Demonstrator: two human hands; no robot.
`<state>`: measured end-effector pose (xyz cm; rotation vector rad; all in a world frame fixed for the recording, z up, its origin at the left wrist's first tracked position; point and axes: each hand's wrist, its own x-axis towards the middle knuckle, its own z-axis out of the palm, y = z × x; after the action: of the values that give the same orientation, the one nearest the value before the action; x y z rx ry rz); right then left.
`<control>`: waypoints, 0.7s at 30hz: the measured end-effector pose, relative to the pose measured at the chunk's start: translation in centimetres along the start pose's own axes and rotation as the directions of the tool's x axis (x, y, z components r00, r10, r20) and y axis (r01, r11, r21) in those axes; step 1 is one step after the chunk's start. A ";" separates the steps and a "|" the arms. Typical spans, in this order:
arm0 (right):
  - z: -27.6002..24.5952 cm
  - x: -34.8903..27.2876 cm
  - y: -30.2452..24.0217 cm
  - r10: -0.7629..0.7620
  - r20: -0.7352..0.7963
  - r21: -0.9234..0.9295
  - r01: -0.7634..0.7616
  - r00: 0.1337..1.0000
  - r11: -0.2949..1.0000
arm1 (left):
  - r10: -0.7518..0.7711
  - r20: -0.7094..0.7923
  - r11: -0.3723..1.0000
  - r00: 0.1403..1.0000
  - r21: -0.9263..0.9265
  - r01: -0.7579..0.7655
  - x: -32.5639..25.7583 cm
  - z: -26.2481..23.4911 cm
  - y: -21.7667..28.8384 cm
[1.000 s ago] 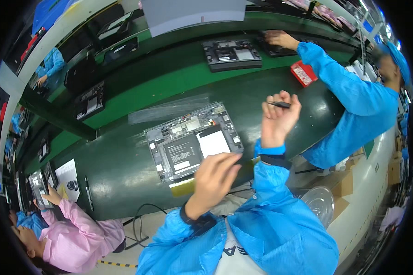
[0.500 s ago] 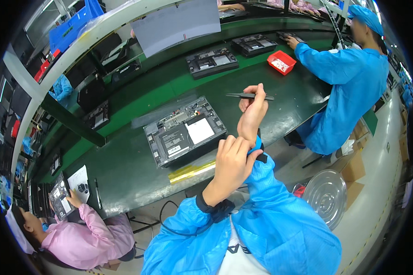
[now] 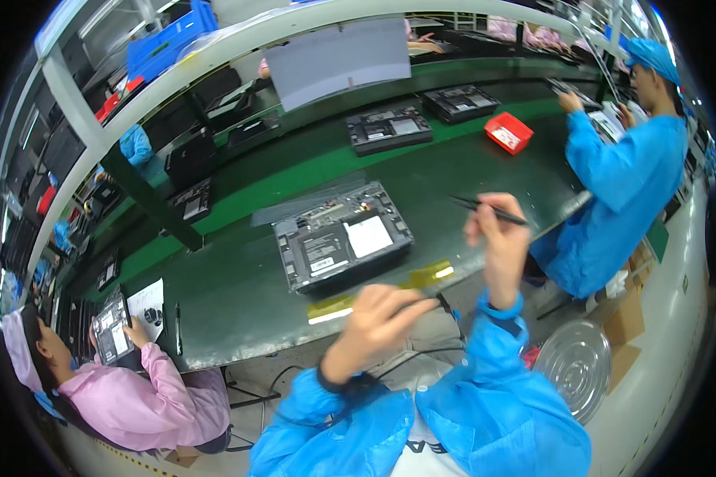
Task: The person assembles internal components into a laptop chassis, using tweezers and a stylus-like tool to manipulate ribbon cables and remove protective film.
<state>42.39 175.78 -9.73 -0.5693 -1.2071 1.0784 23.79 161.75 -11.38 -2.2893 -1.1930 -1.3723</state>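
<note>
Between the fingers of my right hand (image 3: 501, 246) are dark tweezers (image 3: 501, 213), their tips pointing left over the bench. My left hand (image 3: 374, 322), somewhat blurred, hovers apart from it at the bench's front edge with fingers stretched out and nothing in them. In front of both hands lies an opened laptop base (image 3: 310, 240), its circuit board, battery and a white patch showing. Neither hand touches it. A strip of yellow tape (image 3: 429, 275) runs along the bench edge, partly hidden by my left hand.
The green bench (image 3: 239, 318) carries more opened laptop bases (image 3: 390, 129) along its far side and a red tray (image 3: 509, 133) of small white pieces. A co-worker in blue (image 3: 628, 175) stands at right; one in pink (image 3: 135, 401) sits at left, near a pen (image 3: 178, 327).
My left hand has let go of my right wrist and moved down and left. My right hand, still with the tweezers, has moved right and nearer. The blue-clad co-worker's arms have drawn back.
</note>
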 end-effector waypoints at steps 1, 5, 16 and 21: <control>-1.5 0.0 -0.6 0.002 0.011 -0.038 -0.001 1.000 0.999 | -0.063 0.034 0.998 0.997 -0.001 0.063 -0.8 -2.5 -2.0; -3.3 4.1 0.7 0.000 0.192 -0.046 0.009 0.981 0.999 | -0.244 0.238 0.966 0.940 0.144 0.214 -0.2 -7.9 -10.0; 9.2 10.9 12.1 0.218 0.802 -0.513 0.454 0.556 0.729 | -0.124 0.439 0.962 0.890 0.272 0.000 -1.1 -3.6 -19.9; 11.1 11.7 12.6 0.018 0.927 -0.326 0.782 0.375 0.530 | -0.106 0.414 0.935 0.904 0.352 -0.052 -2.3 -3.1 -20.2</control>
<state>27.37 189.50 -11.48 -0.1974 -2.6524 0.2148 6.44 171.94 -15.82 -2.3650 -1.4595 -0.5915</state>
